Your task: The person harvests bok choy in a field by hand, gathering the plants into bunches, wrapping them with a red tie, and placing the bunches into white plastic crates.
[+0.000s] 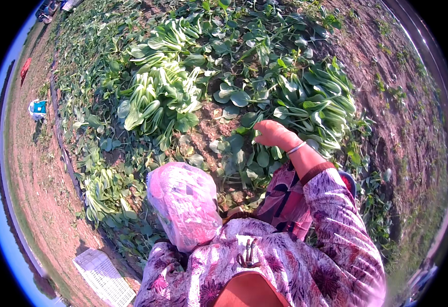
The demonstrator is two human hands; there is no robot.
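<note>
My right hand (275, 134), with a silver bangle on its wrist, reaches low among green leaves with its fingers curled. Whether the fingers hold a stem is hidden from above. Just right of it lies a heap of cut bok choy (320, 103), its leaves fanned out. A larger pile of bok choy (162, 84) with pale stalks lies ahead to the left. Growing leafy plants (243, 153) and bare soil fill the gap in front of me. My left hand is out of view, behind my bent knee (185, 203), which is wrapped in thin plastic.
A smaller bunch of bok choy (105, 192) lies at the left. Along that side runs a dark hose or strip (64, 153). Beyond it are a white plastic crate (105, 278) and a white-and-teal sack (37, 109). Weedy bare soil (392, 96) borders the right.
</note>
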